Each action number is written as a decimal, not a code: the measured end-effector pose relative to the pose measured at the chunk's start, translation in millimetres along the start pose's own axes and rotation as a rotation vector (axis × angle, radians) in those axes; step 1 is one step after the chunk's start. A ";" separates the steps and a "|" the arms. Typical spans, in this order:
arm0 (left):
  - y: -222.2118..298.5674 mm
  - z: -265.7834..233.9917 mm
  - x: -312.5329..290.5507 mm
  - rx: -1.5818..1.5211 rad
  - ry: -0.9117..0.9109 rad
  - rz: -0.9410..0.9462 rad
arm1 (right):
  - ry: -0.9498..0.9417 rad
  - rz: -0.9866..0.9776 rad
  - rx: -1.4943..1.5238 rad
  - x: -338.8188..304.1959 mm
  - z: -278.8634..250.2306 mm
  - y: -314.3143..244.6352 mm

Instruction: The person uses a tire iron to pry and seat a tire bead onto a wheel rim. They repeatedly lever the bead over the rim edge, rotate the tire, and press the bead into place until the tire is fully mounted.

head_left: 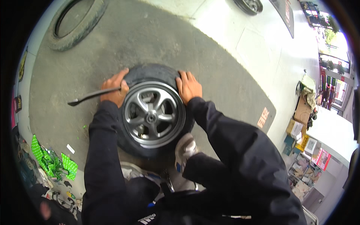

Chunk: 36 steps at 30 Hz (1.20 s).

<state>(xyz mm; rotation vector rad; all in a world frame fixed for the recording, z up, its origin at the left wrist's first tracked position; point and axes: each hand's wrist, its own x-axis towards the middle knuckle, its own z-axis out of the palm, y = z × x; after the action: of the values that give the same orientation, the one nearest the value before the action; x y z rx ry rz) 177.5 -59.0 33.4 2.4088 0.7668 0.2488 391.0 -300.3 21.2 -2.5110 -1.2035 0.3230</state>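
Observation:
A black tire lies flat on the floor mat in front of me. Inside it sits a silver five-spoke wheel rim. My left hand is at the tire's far left side, closed around a dark metal tire lever. The lever's flat end points left, away from the tire, and the thumb crosses its other end. My right hand grips the tire's far right edge, with the thumb on the sidewall and the fingers over the tread. Both arms reach forward in black sleeves.
My shoes stand close to the tire's near side. A worn loose tire lies at the far left, and another wheel at the top. Crumpled green packaging lies on the left. Boxes and a white table are on the right.

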 end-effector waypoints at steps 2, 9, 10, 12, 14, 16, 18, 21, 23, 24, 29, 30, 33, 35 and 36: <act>-4.1 8.8 14.0 -0.047 0.055 0.075 | -0.015 -0.030 -0.048 0.2 -2.4 9.3; 5.1 5.4 9.0 0.010 -0.044 -0.032 | -0.031 0.023 0.127 1.4 -6.3 9.3; 9.1 -2.7 8.8 0.017 -0.047 -0.055 | -0.052 0.131 0.202 -0.3 -1.8 11.9; 9.4 1.6 9.4 0.028 -0.038 -0.058 | -0.101 0.372 0.337 -2.7 4.3 17.6; 2.5 4.3 9.8 0.013 0.007 -0.026 | -0.112 0.518 0.333 5.8 3.7 10.1; 1.3 4.7 9.2 -0.010 0.003 -0.023 | -0.126 0.582 0.213 12.0 0.2 -5.1; 2.1 5.3 11.3 -0.012 0.010 0.000 | -0.057 0.494 0.118 10.4 -0.2 -6.1; -0.1 6.6 13.0 -0.027 0.024 0.044 | -0.034 0.216 -0.017 6.5 3.5 12.4; 2.0 3.6 5.3 -0.020 -0.097 -0.055 | 0.001 -0.108 -0.079 11.3 5.5 27.3; -0.9 9.9 2.3 -0.106 -0.035 0.011 | 0.102 -0.114 -0.047 7.6 12.7 23.4; -6.6 12.5 2.7 -0.101 0.045 0.066 | 0.136 -0.142 -0.164 6.6 9.1 16.4; -10.4 7.7 1.0 -0.079 0.021 0.040 | 0.093 -0.129 -0.171 9.1 6.7 9.8; 2.1 3.7 9.6 -0.040 -0.034 -0.006 | -0.173 -0.106 -0.229 22.3 -12.6 21.7; 13.5 5.5 13.1 -0.014 -0.050 -0.022 | -0.407 -0.261 -0.617 47.4 -54.4 12.1; 19.8 6.5 17.5 -0.049 -0.056 -0.018 | -0.326 -0.419 -0.631 62.6 -73.7 10.2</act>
<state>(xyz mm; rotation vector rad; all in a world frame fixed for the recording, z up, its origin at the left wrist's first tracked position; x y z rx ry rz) 203.2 -65.0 39.9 2.3514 0.7481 0.1896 462.1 -272.0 81.2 -2.6545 -2.2072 0.2799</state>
